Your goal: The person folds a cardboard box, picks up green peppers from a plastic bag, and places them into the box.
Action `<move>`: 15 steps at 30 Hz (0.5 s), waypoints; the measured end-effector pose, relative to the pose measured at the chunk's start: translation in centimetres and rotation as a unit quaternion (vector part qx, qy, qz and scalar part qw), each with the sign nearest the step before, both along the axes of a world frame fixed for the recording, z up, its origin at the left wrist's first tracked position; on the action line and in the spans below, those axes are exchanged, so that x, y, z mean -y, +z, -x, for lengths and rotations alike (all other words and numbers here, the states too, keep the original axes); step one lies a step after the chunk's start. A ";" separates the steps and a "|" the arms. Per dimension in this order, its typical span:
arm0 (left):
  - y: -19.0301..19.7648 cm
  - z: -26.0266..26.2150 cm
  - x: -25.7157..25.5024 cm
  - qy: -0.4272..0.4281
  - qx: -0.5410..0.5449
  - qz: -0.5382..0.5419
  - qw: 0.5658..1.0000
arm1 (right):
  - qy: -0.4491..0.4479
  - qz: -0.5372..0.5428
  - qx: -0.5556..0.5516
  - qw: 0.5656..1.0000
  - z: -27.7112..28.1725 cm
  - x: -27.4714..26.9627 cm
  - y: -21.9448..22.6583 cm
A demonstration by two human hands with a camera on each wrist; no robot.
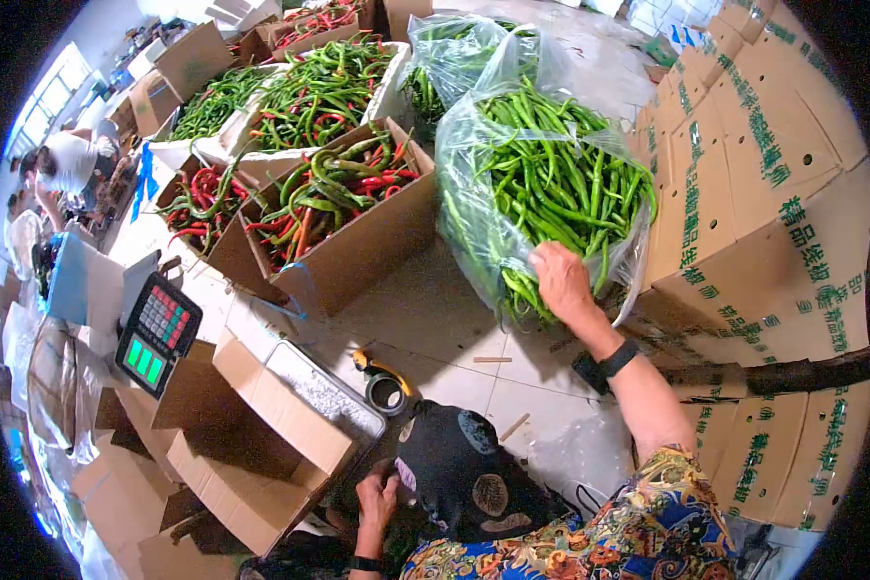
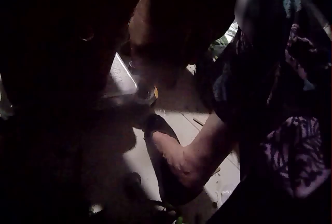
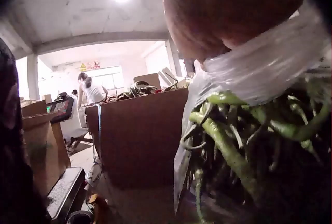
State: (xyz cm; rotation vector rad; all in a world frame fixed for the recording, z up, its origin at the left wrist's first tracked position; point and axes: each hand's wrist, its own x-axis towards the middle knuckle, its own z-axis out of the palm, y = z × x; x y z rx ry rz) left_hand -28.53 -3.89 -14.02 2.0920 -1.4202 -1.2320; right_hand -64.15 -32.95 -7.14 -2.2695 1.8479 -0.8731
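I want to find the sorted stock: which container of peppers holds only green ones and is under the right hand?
The clear plastic bag beside the printed cartons: the right hand rests on it. The open cardboard boxes hold mixed red and green peppers.

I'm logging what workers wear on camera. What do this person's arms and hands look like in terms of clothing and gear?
Both hands are bare, no gloves. The right hand has a black strap with a small black box on its wrist. The left hand wears a black wristband. The forearms are uncovered below short sleeves in a bright pattern of blue, orange and yellow.
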 end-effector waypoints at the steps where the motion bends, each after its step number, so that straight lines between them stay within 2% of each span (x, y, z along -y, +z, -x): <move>1: -0.5 -0.3 -0.2 0.007 -0.018 0.022 1.000 | -0.025 -0.036 0.021 0.999 0.1 0.8 -0.1; 2: -1.6 -0.7 -0.6 0.003 -0.014 0.036 0.999 | -0.021 -0.097 0.037 0.994 0.6 1.4 0.2; 3: -1.1 -0.8 -0.7 0.005 -0.010 0.037 0.999 | -0.016 -0.157 0.052 0.986 0.6 1.8 1.0; 4: -0.6 -0.6 -0.6 -0.002 -0.014 0.049 0.999 | -0.041 -0.225 0.008 0.974 0.1 1.9 2.1; 5: -0.2 -0.4 -0.5 -0.010 -0.019 0.062 0.998 | -0.040 -0.222 0.009 0.974 0.2 1.9 1.9; 7: -0.9 0.0 -0.9 0.009 -0.025 0.062 0.998 | -0.003 -0.328 0.030 0.944 0.3 2.5 0.4; 9: -1.1 0.6 -1.2 0.007 -0.023 0.054 0.998 | -0.067 -0.303 -0.040 0.950 -0.6 2.3 -1.5; 11: -0.4 1.6 -1.4 -0.002 -0.043 0.067 0.997 | -0.089 -0.302 -0.046 0.948 -1.2 0.7 -0.9; 13: -0.5 2.0 -2.4 -0.017 -0.020 0.103 0.994 | -0.072 -0.299 -0.064 0.949 -2.1 -1.1 1.5; 14: -0.8 1.8 -3.0 -0.026 -0.095 0.103 0.990 | -0.033 -0.291 -0.109 0.950 -1.8 -1.2 1.7; 15: 0.4 1.7 -3.1 -0.011 -0.091 0.104 0.990 | 0.008 -0.284 -0.153 0.946 -1.6 -1.5 1.8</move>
